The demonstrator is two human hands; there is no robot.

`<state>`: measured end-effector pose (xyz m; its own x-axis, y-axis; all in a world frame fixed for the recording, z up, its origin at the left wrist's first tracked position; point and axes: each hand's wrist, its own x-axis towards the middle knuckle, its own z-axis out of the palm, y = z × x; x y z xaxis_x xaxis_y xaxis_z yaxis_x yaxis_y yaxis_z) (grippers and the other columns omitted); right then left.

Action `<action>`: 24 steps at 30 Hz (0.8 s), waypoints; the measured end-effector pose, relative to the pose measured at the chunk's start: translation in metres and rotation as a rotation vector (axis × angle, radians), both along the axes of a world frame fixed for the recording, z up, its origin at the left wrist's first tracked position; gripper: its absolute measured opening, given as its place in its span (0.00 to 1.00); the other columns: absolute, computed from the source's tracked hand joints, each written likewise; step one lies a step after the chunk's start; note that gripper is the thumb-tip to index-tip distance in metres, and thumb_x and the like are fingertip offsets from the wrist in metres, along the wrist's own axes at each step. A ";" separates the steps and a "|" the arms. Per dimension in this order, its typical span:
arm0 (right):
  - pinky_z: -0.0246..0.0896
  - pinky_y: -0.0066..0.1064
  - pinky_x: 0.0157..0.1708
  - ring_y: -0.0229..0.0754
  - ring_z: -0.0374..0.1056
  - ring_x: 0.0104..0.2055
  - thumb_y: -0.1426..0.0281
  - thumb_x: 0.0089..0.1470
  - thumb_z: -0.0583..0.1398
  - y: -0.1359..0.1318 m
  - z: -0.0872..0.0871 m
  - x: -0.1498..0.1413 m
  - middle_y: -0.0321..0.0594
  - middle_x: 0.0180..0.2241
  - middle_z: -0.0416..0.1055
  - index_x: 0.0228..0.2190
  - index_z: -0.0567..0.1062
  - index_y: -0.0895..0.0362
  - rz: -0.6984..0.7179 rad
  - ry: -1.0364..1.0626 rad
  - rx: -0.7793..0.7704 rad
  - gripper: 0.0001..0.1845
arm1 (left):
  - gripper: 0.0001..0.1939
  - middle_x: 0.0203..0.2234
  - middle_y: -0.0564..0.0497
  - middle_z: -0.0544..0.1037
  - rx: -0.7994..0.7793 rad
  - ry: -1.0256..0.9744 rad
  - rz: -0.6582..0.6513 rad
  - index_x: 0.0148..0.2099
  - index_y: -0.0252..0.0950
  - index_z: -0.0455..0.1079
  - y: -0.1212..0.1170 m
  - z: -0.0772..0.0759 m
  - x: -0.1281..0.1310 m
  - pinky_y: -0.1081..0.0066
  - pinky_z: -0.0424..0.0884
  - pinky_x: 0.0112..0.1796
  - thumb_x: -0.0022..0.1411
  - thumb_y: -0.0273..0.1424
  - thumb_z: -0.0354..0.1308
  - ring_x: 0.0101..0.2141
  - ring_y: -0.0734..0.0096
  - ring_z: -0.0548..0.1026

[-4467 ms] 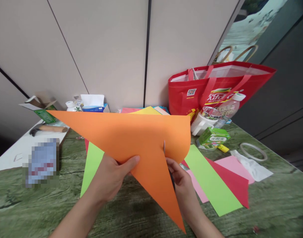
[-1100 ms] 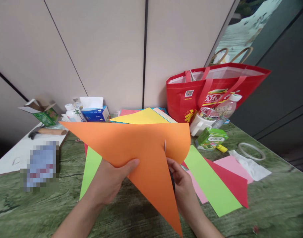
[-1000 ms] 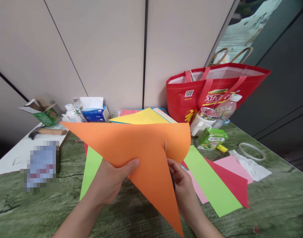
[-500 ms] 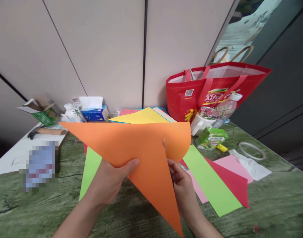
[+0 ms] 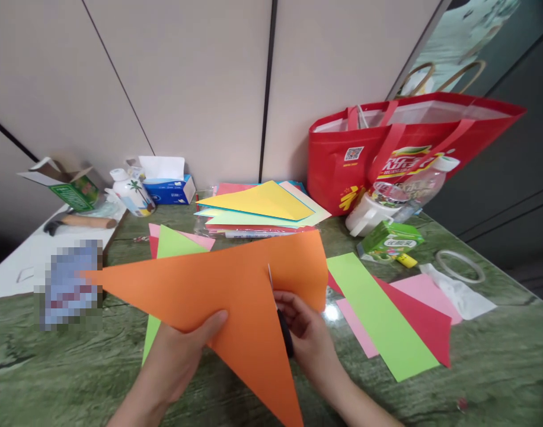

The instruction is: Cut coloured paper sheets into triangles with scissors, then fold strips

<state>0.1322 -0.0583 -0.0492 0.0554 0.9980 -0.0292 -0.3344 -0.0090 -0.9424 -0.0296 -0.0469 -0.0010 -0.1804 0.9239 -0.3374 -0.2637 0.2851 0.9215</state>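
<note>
A large sheet of orange paper (image 5: 218, 273) is held up over the table, partly slit, with its right part curling. My left hand (image 5: 178, 356) grips its lower left edge, thumb on top and fingers underneath. My right hand (image 5: 309, 338) is closed on a pair of scissors (image 5: 286, 335) with black handles. One thin blade pokes up through the slit; the rest of the scissors is behind the paper. Under and beside the orange sheet lie green paper strips (image 5: 382, 320).
Stacked coloured paper (image 5: 258, 201) lies at the back. A red bag (image 5: 338, 160), a white mug (image 5: 364, 216), a green box (image 5: 389, 242) and a tape roll (image 5: 460, 267) stand or lie right. Left are a hammer (image 5: 89, 222), a tissue box (image 5: 169, 191) and a bottle (image 5: 131, 193).
Both hands and the orange paper have moved down and left, and the paper has tilted. More of the paper stack behind shows. The scissors' black handle is more visible. The view has shifted slightly.
</note>
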 end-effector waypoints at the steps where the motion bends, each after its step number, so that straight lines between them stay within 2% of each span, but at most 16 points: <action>1: 0.68 0.32 0.35 0.41 0.72 0.32 0.65 0.42 0.66 0.000 -0.002 -0.001 0.41 0.29 0.76 0.33 0.74 0.56 -0.001 0.000 -0.015 0.13 | 0.26 0.39 0.48 0.79 -0.010 0.001 0.013 0.43 0.39 0.70 -0.001 -0.004 -0.002 0.62 0.74 0.40 0.38 0.32 0.69 0.43 0.53 0.75; 6: 0.68 0.32 0.35 0.41 0.72 0.31 0.63 0.42 0.66 0.003 -0.008 -0.005 0.41 0.28 0.76 0.33 0.74 0.55 0.012 -0.001 -0.055 0.15 | 0.28 0.37 0.47 0.80 -0.035 0.077 0.039 0.44 0.38 0.70 -0.001 -0.016 -0.009 0.61 0.75 0.38 0.37 0.34 0.69 0.40 0.54 0.76; 10: 0.69 0.33 0.34 0.42 0.73 0.31 0.63 0.42 0.66 0.003 -0.006 -0.005 0.41 0.28 0.77 0.33 0.74 0.54 0.040 -0.024 -0.080 0.15 | 0.24 0.37 0.49 0.80 -0.083 0.093 0.030 0.42 0.41 0.71 -0.001 -0.017 -0.010 0.61 0.74 0.40 0.39 0.37 0.69 0.41 0.53 0.76; 16: 0.67 0.31 0.35 0.42 0.73 0.33 0.65 0.45 0.66 0.000 -0.009 -0.003 0.42 0.31 0.77 0.36 0.73 0.53 0.038 -0.035 -0.083 0.14 | 0.19 0.35 0.51 0.81 -0.151 0.076 0.098 0.35 0.42 0.72 -0.002 -0.024 -0.010 0.61 0.75 0.38 0.37 0.37 0.70 0.38 0.53 0.77; 24: 0.67 0.31 0.33 0.42 0.72 0.31 0.65 0.43 0.66 -0.002 -0.007 -0.003 0.42 0.30 0.77 0.36 0.74 0.53 0.032 -0.067 -0.095 0.15 | 0.17 0.34 0.52 0.81 -0.153 0.123 0.084 0.34 0.43 0.72 -0.004 -0.024 -0.011 0.59 0.75 0.38 0.38 0.36 0.69 0.40 0.52 0.76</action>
<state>0.1289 -0.0603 -0.0559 0.0289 0.9923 -0.1208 -0.2687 -0.1087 -0.9571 -0.0408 -0.0508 -0.0246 -0.3028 0.8438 -0.4431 -0.1802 0.4059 0.8960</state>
